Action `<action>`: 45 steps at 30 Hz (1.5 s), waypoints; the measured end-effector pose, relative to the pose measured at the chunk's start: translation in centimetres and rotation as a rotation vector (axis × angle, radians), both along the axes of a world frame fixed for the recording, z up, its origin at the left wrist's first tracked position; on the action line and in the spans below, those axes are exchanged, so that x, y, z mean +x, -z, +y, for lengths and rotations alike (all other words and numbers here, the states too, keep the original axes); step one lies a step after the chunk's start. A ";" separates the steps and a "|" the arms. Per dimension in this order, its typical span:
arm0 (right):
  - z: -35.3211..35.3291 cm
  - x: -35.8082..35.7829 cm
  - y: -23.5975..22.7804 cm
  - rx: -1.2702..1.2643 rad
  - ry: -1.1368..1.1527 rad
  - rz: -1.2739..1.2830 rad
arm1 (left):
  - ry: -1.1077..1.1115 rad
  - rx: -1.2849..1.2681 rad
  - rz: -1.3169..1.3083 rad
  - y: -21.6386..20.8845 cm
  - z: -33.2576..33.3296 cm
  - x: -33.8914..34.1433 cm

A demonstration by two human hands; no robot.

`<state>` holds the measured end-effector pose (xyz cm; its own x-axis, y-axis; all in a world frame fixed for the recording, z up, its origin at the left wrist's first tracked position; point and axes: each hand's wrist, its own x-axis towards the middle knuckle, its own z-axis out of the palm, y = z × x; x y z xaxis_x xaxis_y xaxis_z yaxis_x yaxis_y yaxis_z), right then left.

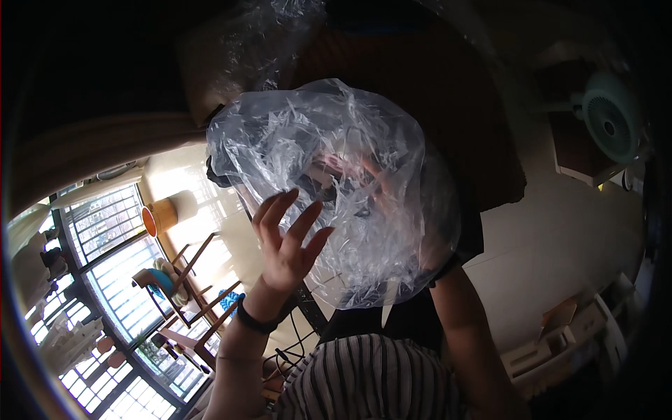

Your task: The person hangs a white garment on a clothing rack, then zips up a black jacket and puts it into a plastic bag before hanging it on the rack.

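Our left grip (283, 241) is raised with its fingers curved and spread well apart, holding nothing, at the near left side of a large, clear plastic bag (364, 245); we cannot tell whether a fingertip touches it. Crumpled, shiny and puffed out, the bag fills the middle of the view, just beyond our lap. Our right grip (378, 182) shows only hazily through the plastic, so we cannot tell how far its fingers are closed or what they hold. Beside it, a pinkish patch (336, 164) shows dimly through the bag. We wear a black wristband (255, 318) on the left wrist and a striped top (371, 381). Beyond the bag is a dark brown surface (420, 112), with more clear plastic (266, 49) to its left. Farther left, an orange bucket (161, 215) and a wooden chair (196, 261) stand near bright, barred windows (105, 224). Well apart on our right is a pale green fan (610, 119).
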<state>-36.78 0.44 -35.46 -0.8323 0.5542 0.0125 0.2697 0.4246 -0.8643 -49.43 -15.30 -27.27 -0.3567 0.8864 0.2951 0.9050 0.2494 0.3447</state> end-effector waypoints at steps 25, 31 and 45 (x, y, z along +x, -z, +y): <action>-0.8 2.6 -1.5 -0.144 -0.035 0.021 | -0.036 0.062 -0.042 4.8 3.0 0.5; -1.2 2.4 -1.3 -0.157 -0.061 0.014 | 0.070 0.036 0.051 5.2 3.7 0.5; -2.4 0.7 -0.5 -0.177 -0.107 0.021 | 0.073 0.067 -0.253 4.6 1.9 3.4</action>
<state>-36.10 -1.92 -34.98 -0.8872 0.4575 -0.0590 0.2123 0.2913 -0.9328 -45.99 -13.37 -31.83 -0.3626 0.8939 0.2634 0.8028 0.1561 0.5754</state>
